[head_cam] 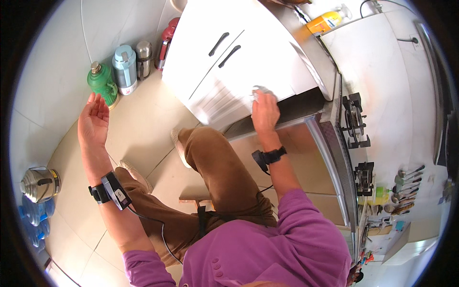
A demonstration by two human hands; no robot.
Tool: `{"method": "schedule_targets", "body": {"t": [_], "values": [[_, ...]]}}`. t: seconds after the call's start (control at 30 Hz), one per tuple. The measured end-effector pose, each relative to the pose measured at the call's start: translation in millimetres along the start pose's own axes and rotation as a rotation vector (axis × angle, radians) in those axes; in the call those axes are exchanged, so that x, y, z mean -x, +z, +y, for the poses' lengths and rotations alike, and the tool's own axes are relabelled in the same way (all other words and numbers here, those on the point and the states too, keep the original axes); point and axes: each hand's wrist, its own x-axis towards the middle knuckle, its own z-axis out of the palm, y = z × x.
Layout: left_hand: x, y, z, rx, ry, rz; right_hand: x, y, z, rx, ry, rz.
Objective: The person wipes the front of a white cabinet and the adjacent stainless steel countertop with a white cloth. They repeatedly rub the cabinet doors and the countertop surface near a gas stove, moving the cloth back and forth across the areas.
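My right hand grips a pale, crumpled wiping cloth, partly hidden by the fingers. The cloth lies against the lower part of a glossy white cabinet door. Two black bar handles, a left one and a right one, sit on the paired doors above it. Out to the left, my left hand is raised palm up, holding nothing, its fingers slightly curled. In the picture it overlaps the lower edge of a green vacuum flask; whether they touch I cannot tell.
Beside the green flask stand a light-blue flask, a steel flask and a red flask. A steel kettle is at far left. Gas burners top the counter at right. An orange bottle stands farther back. A wooden stool is under me.
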Motion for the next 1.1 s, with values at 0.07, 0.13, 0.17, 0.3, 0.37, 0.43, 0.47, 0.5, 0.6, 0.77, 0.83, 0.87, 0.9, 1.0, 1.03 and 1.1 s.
{"method": "schedule_targets", "body": {"t": [0.07,0.13,0.17,0.3,0.37,0.43,0.47,0.5,0.6,0.77,0.83,0.87,0.9,1.0,1.03,1.1], "values": [[-0.8,-2.6,1.1,0.01,-0.015,-0.007,-9.7,-27.1,8.0,0.008,0.061,0.065],[-1.1,-4.3,1.4,0.01,-0.018,-0.002,-19.2,-42.4,13.5,0.073,0.078,0.118],[-1.4,-4.5,1.4,0.01,-0.021,0.0,-22.1,-45.7,15.0,0.083,0.077,0.133],[-1.0,-2.7,0.8,-0.002,-0.023,0.007,-24.3,-31.2,14.6,0.108,0.048,0.143],[0.3,-0.6,0.6,0.003,-0.026,0.014,-18.7,-13.6,9.6,0.123,0.027,0.094],[1.9,1.7,1.2,-0.003,-0.022,0.021,-13.2,8.4,2.8,0.123,-0.002,0.094],[3.0,2.5,1.3,-0.004,-0.022,0.02,-10.3,20.1,-0.4,0.124,-0.022,0.078],[4.3,3.1,1.3,-0.022,-0.007,0.032,-7.2,31.9,-3.6,0.124,-0.043,0.06],[7.4,4.2,0.9,-0.019,-0.013,0.003,3.9,68.1,-14.8,0.075,-0.113,0.048],[7.5,4.7,0.1,-0.048,-0.026,-0.003,27.5,117.1,-33.1,0.036,-0.211,-0.094],[7.8,4.2,-0.8,-0.058,-0.03,-0.004,32.3,122.1,-34.7,0.035,-0.205,-0.102],[7.8,3.9,-0.5,-0.06,-0.033,-0.006,32.7,119.8,-34.7,0.034,-0.206,-0.116],[8.1,3.5,-0.2,-0.079,-0.021,0.001,31.1,114.7,-34.0,0.042,-0.191,-0.156],[8.1,2.3,-0.5,-0.067,-0.026,-0.009,17.9,80.8,-24.4,-0.012,-0.161,-0.051],[8.0,1.9,-1.0,-0.052,-0.037,-0.01,10.3,67.4,-21.4,-0.011,-0.129,-0.043],[7.3,1.4,-2.1,-0.076,-0.019,-0.022,-5.2,39.5,-13.1,-0.004,-0.061,-0.023]]}}
